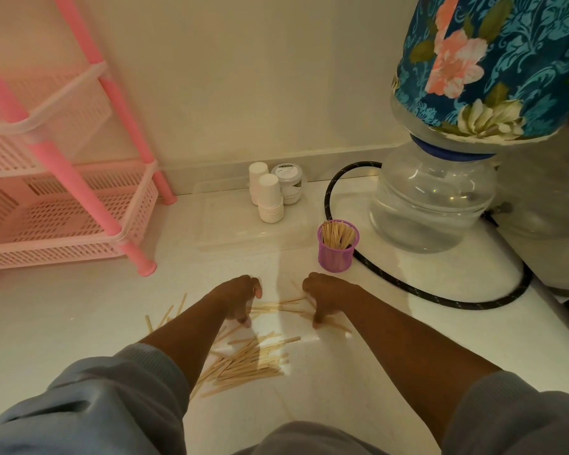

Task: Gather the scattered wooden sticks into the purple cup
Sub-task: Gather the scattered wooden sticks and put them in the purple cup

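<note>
On the white desk [79,323], both hands press down among scattered wooden sticks [243,364]. Left hand [240,298] and right hand [322,297] are curled, fingertips on sticks lying between them; whether either grips one cannot be told. Purple cup [337,254], upright and partly filled with sticks, stands just beyond the right hand, beside a black hose [473,303].

Both arms reach forward, sleeves pushed up to the elbows, forearms bare. The left hand [240,298] and right hand [324,295] sit near each other at mid-surface, palms down, fingers curled under, thumbs pointing back toward the body with their tips pressed down.
</note>
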### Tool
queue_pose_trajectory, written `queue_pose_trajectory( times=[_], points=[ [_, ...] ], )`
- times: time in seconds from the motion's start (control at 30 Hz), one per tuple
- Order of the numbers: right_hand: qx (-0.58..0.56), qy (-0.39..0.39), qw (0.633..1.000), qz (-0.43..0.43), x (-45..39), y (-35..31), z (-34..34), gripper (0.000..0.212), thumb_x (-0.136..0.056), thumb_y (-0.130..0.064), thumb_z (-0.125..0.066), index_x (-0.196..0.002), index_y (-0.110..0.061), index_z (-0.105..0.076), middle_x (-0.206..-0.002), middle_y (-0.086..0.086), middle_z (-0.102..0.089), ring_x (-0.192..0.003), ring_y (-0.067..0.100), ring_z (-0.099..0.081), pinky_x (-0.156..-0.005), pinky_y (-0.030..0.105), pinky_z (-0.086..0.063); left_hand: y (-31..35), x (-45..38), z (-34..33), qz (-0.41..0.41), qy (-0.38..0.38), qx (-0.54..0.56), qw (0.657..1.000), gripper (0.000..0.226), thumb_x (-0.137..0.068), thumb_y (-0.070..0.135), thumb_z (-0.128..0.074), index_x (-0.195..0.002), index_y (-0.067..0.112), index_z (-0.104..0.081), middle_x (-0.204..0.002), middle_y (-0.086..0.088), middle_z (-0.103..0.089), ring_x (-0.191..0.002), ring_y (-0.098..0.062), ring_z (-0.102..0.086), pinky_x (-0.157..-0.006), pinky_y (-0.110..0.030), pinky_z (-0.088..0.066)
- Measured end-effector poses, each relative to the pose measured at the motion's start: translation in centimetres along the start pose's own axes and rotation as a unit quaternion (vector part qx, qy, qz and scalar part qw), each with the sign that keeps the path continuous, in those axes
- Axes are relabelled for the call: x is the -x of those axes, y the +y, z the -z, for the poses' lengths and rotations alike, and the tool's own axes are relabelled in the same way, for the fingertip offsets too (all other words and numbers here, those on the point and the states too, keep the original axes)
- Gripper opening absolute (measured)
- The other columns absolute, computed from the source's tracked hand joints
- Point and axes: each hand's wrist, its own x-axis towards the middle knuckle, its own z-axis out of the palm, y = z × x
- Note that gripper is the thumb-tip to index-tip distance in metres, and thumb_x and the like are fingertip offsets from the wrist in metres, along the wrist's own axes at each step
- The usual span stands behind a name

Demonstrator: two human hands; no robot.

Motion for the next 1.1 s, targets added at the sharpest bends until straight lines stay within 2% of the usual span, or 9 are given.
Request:
queue_pose_trajectory(
  times=[0.1, 0.23, 0.43, 0.57, 0.7, 0.8, 0.93, 1.0, 1.1],
  points=[
    [-0.002, -0.001, 1.0, 0.0, -0.2, -0.3, 0.4, 0.064, -0.075, -0.022, -0.081, -0.131, -0.011, -0.052, -0.128, 0.01, -0.051, -0.111, 0.024, -0.055, -0.092, 0.035, -0.049, 0.2, -0.1, -0.2, -0.008, 0.033, 0.042, 0.999, 0.046, -0.073, 0.008, -0.08, -0.114, 0.018, -0.061, -0.1, -0.001, -0.06, -0.091, -0.016, -0.057, -0.086, -0.032, -0.047],
    [-0.006, 0.006, 1.0, -0.007, -0.3, -0.4, 0.6, 0.053, -0.08, -0.017, -0.076, -0.128, -0.008, -0.057, -0.128, 0.011, -0.053, -0.11, 0.025, -0.058, -0.088, 0.032, -0.048, 0.8, -0.1, -0.5, 0.0, 0.048, 0.069, 0.996, 0.035, -0.073, 0.011, -0.082, -0.104, 0.017, -0.066, -0.091, 0.005, -0.06, -0.087, -0.015, -0.061, -0.085, -0.031, -0.049],
    [-0.002, -0.001, 0.999, -0.033, -0.6, -0.6, 0.3, 0.044, -0.079, -0.021, -0.077, -0.116, -0.003, -0.061, -0.118, 0.013, -0.059, -0.106, 0.027, -0.061, -0.086, 0.033, -0.05, 1.3, -0.6, -0.6, 0.016, 0.042, 0.054, 0.998, 0.03, -0.074, 0.011, -0.082, -0.1, 0.017, -0.068, -0.089, 0.005, -0.063, -0.087, -0.014, -0.063, -0.084, -0.029, -0.051],
    [0.019, -0.016, 0.999, -0.023, -1.1, -0.5, 0.1, 0.038, -0.082, -0.025, -0.074, -0.111, -0.002, -0.064, -0.114, 0.014, -0.063, -0.105, 0.028, -0.062, -0.088, 0.034, -0.049, 1.2, -0.8, -0.7, 0.035, 0.02, 0.06, 0.997, 0.026, -0.077, 0.012, -0.08, -0.098, 0.016, -0.066, -0.097, 0.001, -0.068, -0.095, -0.018, -0.066, -0.09, -0.034, -0.052],
    [0.038, -0.02, 0.999, -0.01, -1.4, -0.1, -0.2, 0.034, -0.086, -0.027, -0.068, -0.11, -0.004, -0.065, -0.114, 0.012, -0.063, -0.106, 0.026, -0.06, -0.089, 0.034, -0.048, 0.8, -1.0, -0.8, 0.027, 0.013, 0.049, 0.998, 0.013, -0.08, 0.013, -0.077, -0.089, 0.016, -0.068, -0.089, 0.007, -0.064, -0.093, -0.016, -0.064, -0.083, -0.027, -0.05],
    [0.041, 0.0, 0.999, -0.009, -1.3, 0.0, -0.2, 0.036, -0.082, -0.033, -0.072, -0.106, -0.007, -0.066, -0.109, 0.009, -0.063, -0.1, 0.023, -0.059, -0.085, 0.033, -0.049, 0.5, -0.9, -0.8, 0.014, 0.015, 0.035, 0.999, 0.021, -0.079, 0.02, -0.078, -0.094, 0.02, -0.064, -0.089, 0.01, -0.057, -0.092, -0.014, -0.059, -0.078, -0.025, -0.044],
    [0.05, 0.002, 0.999, -0.015, -1.4, 0.1, 0.1, 0.041, -0.071, -0.036, -0.082, -0.096, -0.009, -0.065, -0.095, 0.006, -0.059, -0.085, 0.018, -0.054, -0.084, 0.033, -0.052, 0.6, -0.8, -0.6, 0.003, 0.024, 0.013, 1.0, 0.055, -0.07, 0.035, -0.085, -0.115, 0.021, -0.057, -0.106, 0.006, -0.055, -0.098, -0.013, -0.051, -0.086, -0.028, -0.045],
    [0.062, -0.009, 0.998, -0.022, -1.3, -0.2, 0.3, 0.034, -0.071, -0.033, -0.083, -0.08, -0.01, -0.059, -0.079, 0.002, -0.051, -0.077, 0.018, -0.053, -0.08, 0.032, -0.051, 0.8, -0.8, -0.5, 0.006, 0.028, 0.012, 1.0, 0.055, -0.069, 0.03, -0.086, -0.115, 0.02, -0.059, -0.105, 0.004, -0.06, -0.098, -0.014, -0.055, -0.084, -0.027, -0.045],
    [0.063, -0.022, 0.997, -0.027, -1.3, -0.6, 0.4, 0.042, -0.071, -0.026, -0.082, -0.058, -0.013, -0.044, -0.065, 0.001, -0.044, -0.062, 0.016, -0.05, -0.077, 0.034, -0.052, 1.0, -0.8, -0.6, 0.025, 0.041, 0.029, 0.998, 0.039, -0.073, 0.015, -0.082, -0.108, 0.018, -0.064, -0.101, 0.001, -0.067, -0.098, -0.017, -0.064, -0.087, -0.029, -0.051]
  ],
)
